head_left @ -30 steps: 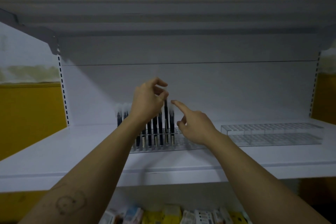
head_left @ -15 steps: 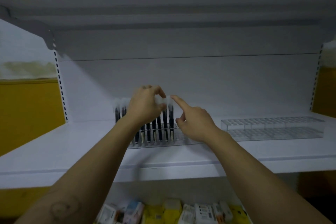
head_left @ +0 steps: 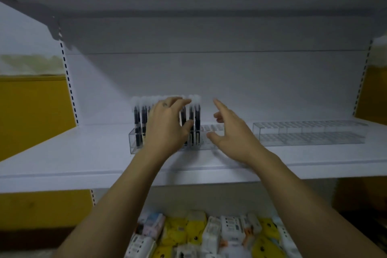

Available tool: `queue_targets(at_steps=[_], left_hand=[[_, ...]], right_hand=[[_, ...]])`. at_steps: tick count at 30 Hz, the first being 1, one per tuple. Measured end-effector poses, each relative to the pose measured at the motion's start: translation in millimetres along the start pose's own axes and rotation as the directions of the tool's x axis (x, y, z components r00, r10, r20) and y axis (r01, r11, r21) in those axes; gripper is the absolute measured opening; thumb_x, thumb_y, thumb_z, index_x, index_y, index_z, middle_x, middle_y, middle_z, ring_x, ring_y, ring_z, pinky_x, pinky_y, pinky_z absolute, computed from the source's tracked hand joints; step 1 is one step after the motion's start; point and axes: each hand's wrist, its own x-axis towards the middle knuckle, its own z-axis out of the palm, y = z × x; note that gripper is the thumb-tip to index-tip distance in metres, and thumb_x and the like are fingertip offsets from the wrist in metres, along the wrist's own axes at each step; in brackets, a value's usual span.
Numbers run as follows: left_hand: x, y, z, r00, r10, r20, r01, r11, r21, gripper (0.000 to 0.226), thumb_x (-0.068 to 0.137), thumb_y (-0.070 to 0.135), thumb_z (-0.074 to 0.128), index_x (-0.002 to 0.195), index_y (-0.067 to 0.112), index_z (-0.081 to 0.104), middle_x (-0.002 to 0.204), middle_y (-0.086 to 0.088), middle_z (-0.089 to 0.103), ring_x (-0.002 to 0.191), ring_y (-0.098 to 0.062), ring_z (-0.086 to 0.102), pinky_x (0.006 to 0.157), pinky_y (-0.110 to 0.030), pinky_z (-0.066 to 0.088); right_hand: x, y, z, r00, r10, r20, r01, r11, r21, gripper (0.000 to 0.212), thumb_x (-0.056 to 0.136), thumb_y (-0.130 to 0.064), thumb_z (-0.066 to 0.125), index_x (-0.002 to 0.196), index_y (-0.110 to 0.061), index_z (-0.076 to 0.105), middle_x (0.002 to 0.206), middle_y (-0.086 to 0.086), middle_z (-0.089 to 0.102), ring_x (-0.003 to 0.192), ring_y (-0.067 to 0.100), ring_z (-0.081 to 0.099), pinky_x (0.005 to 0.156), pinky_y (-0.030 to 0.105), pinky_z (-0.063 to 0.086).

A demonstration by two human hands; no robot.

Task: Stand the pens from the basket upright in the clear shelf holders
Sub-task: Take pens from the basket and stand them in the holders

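Observation:
Several dark pens with pale caps stand upright in a clear holder on the white shelf. My left hand lies flat across the front of the pens, fingers straight over their caps and thumb against the pen barrels. Just to the right, my right hand hovers over the holder's bare right part with spread, straight fingers and holds nothing. A second clear holder stands farther right with no pens in it. No basket is in view.
The shelf above overhangs close over the pens. Below the shelf lies a tray of white and yellow packaged goods. Perforated uprights flank the shelf back, with yellow wall panels at both sides.
My left hand dropped from a pinch above the pens and now lies flat over them. My right hand went from a pointing finger to spread fingers. The view has tilted down.

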Motion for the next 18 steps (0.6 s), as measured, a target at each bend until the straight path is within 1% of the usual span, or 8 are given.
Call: queue_targets(at_steps=[3,5,7,9,11,14,16,18], left_hand=[[-35,6,11,0.999,0.033,0.004,-0.033,0.999,0.004,0.05,0.085,0.033,0.068,0.133,0.025,0.054,0.136,0.001,0.054,0.126,-0.022,0.047,0.108,-0.039,0.03],[-59,12,20,0.997,0.077,-0.026,-0.078,0.996,-0.031,0.041,0.084,0.032,0.067,0.124,0.023,0.061,0.127,0.001,0.059,0.118,-0.024,0.052,0.1,-0.039,0.035],[-83,20,29,0.988,0.109,-0.108,-0.116,0.991,-0.062,0.03,0.083,0.031,0.064,0.112,0.022,0.066,0.111,0.0,0.062,0.104,-0.024,0.055,0.086,-0.035,0.036],[-107,28,40,0.978,0.118,-0.17,-0.139,0.984,-0.116,0.022,0.084,0.029,0.063,0.104,0.02,0.067,0.099,-0.002,0.059,0.094,-0.023,0.054,0.078,-0.032,0.034],[-135,34,56,0.978,0.141,-0.154,-0.167,0.971,-0.171,0.016,0.086,0.026,0.063,0.099,0.018,0.066,0.093,-0.002,0.057,0.087,-0.023,0.054,0.074,-0.033,0.036],[-178,40,87,0.987,0.158,-0.009,-0.156,0.961,-0.23,0.02,0.088,0.03,0.056,0.1,0.018,0.066,0.092,-0.002,0.058,0.086,-0.024,0.055,0.073,-0.036,0.043],[-204,41,108,0.977,0.164,0.138,-0.127,0.962,-0.242,0.026,0.088,0.035,0.054,0.106,0.02,0.066,0.097,0.0,0.062,0.089,-0.024,0.059,0.074,-0.036,0.048],[-232,45,128,0.945,0.148,0.291,-0.082,0.971,-0.227,0.032,0.087,0.037,0.057,0.114,0.022,0.065,0.105,0.001,0.064,0.096,-0.024,0.06,0.079,-0.035,0.048]], right_hand=[[-32,3,-2,0.998,-0.038,-0.056,0.037,0.999,-0.032,0.07,0.091,-0.033,0.063,0.149,-0.036,0.023,0.143,-0.008,0.038,0.129,0.011,0.04,0.106,0.03,0.037],[-55,5,-2,0.995,-0.048,-0.088,0.041,0.996,-0.083,0.062,0.089,-0.033,0.064,0.144,-0.035,0.034,0.139,-0.009,0.04,0.126,0.012,0.043,0.104,0.031,0.039],[-81,11,3,0.989,-0.042,-0.143,0.028,0.995,-0.1,0.052,0.087,-0.03,0.067,0.134,-0.03,0.046,0.129,-0.008,0.046,0.118,0.013,0.048,0.099,0.031,0.042],[-110,23,10,0.978,-0.028,-0.209,0.008,0.995,-0.097,0.041,0.084,-0.025,0.071,0.122,-0.025,0.054,0.117,-0.009,0.048,0.109,0.011,0.051,0.093,0.029,0.044],[-141,39,20,0.975,0.019,-0.223,-0.045,0.993,-0.112,0.037,0.083,-0.023,0.072,0.116,-0.022,0.057,0.108,-0.012,0.045,0.101,0.003,0.049,0.087,0.022,0.041],[-180,72,40,0.976,0.157,-0.153,-0.183,0.968,-0.174,0.036,0.084,-0.028,0.07,0.117,-0.021,0.058,0.107,-0.01,0.047,0.101,0.007,0.05,0.084,0.022,0.039],[-202,96,53,0.964,0.254,-0.078,-0.264,0.943,-0.202,0.042,0.085,-0.031,0.069,0.124,-0.022,0.056,0.118,-0.004,0.05,0.11,0.015,0.051,0.09,0.028,0.041],[-224,119,69,0.936,0.35,0.028,-0.336,0.916,-0.218,0.052,0.086,-0.031,0.068,0.134,-0.024,0.049,0.131,-0.001,0.046,0.12,0.02,0.047,0.096,0.031,0.04]])
